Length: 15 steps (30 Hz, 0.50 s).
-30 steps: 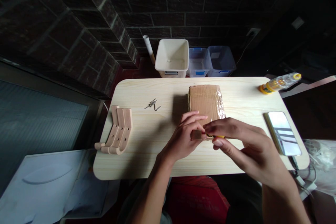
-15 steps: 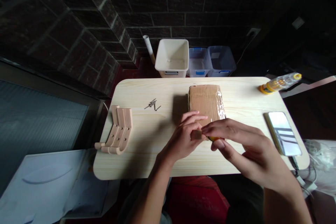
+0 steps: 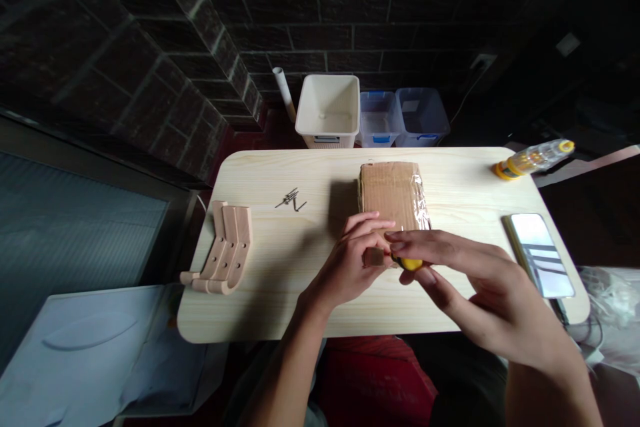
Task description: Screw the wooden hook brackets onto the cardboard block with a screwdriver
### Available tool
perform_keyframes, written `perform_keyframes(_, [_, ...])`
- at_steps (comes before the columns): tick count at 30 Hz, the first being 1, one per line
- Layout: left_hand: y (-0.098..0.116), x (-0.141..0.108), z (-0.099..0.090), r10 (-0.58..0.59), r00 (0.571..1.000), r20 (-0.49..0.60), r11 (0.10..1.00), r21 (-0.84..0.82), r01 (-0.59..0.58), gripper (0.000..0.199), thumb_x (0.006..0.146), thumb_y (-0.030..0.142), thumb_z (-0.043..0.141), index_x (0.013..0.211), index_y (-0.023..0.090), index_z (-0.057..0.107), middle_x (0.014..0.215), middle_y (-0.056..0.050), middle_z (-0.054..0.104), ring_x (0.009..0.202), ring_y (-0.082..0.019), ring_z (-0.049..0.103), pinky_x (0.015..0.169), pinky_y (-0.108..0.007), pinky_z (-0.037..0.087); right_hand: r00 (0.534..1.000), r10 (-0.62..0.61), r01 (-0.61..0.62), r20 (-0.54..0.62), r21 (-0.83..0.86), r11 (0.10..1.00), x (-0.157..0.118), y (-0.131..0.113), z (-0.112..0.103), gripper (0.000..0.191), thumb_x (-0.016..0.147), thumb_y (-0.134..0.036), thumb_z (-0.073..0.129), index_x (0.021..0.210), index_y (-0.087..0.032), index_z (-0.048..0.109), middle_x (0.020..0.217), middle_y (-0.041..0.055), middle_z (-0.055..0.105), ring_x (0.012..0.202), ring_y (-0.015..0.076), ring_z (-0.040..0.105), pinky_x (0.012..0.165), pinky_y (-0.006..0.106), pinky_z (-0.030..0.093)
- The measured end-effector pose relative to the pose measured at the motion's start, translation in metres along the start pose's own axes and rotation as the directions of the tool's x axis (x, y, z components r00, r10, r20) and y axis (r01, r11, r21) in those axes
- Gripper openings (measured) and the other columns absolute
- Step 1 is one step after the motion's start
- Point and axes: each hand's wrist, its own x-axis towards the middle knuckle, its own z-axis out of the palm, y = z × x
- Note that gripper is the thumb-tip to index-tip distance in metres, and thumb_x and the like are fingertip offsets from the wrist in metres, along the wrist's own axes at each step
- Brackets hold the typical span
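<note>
Table point(image 3: 465, 200): cardboard box point(image 3: 390, 187) mid-length, nr far edge; wooden hooks point(image 3: 237, 233) along L edge. R hand point(image 3: 505, 300) part-closed, thumb + fingertips on yellow-blk handle point(image 3: 411, 264); L hand point(image 3: 347, 270) half-curled over box, holding sm wooden pc point(image 3: 374, 257), both mid-table. Dk screws/nails point(image 3: 290, 197) loosely piled twd far L corner.

A person at work, seen from above: bare left hand point(image 3: 347, 265) and bare right hand point(image 3: 480, 287), both slender-fingered, a short nail showing on the right thumb point(image 3: 434, 280); uncovered forearms point(image 3: 295, 353); dark clothing point(image 3: 467, 373) over the lap, its cut and fastenings lost in shadow
</note>
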Motion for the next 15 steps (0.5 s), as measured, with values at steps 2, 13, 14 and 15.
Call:
perform_keyframes(2, [-0.0001,0.0002,0.0,0.004,1.0,-0.005,1.0,-0.011,-0.004,0.013,0.095,0.025,0.073,0.107,0.025,0.074,0.143,-0.006,0.068,0.149,-0.028,0.044,0.12,-0.053,0.046,0.999,0.028,-0.029,0.022,0.02,0.999,-0.0006,-0.0016,-0.0007,0.05,0.096,-0.006,0.065,0.139,-0.031,0.067,0.131,0.0059,0.074,0.109,0.019,0.074,0.101,0.034,0.06])
perform_keyframes(13, [0.0,0.0008,-0.0031,0.022,1.0,0.007,1.0,-0.014,-0.022,0.007,0.096,0.025,0.072,0.089,0.022,0.07,0.143,-0.007,0.068,0.148,-0.028,0.045,0.12,-0.053,0.044,1.0,-0.017,0.019,0.023,-0.085,0.996,-0.0034,-0.0076,-0.0099,0.045,0.092,-0.008,0.073,0.13,-0.031,0.071,0.121,0.006,0.078,0.116,0.0232,0.073,0.098,0.033,0.062])
perform_keyframes(14, [0.0001,0.0009,-0.0033,0.021,1.0,0.008,1.0,-0.016,-0.021,0.007,0.096,0.025,0.072,0.089,0.022,0.07,0.143,-0.007,0.068,0.148,-0.028,0.045,0.12,-0.053,0.044,1.0,-0.014,0.016,0.022,-0.078,0.997,-0.0031,-0.0072,-0.0095,0.043,0.092,-0.008,0.074,0.129,-0.031,0.072,0.12,0.0059,0.078,0.115,0.0225,0.073,0.097,0.032,0.062])
perform_keyframes(15, [0.0001,0.0009,-0.0035,0.02,1.0,0.009,1.0,-0.018,-0.02,0.008,0.095,0.025,0.072,0.089,0.022,0.07,0.143,-0.007,0.068,0.148,-0.028,0.045,0.12,-0.053,0.044,1.0,-0.006,0.007,0.019,-0.069,0.998,-0.0026,-0.0066,-0.0087,0.041,0.092,-0.008,0.074,0.127,-0.03,0.072,0.12,0.0056,0.077,0.114,0.0218,0.073,0.096,0.031,0.062])
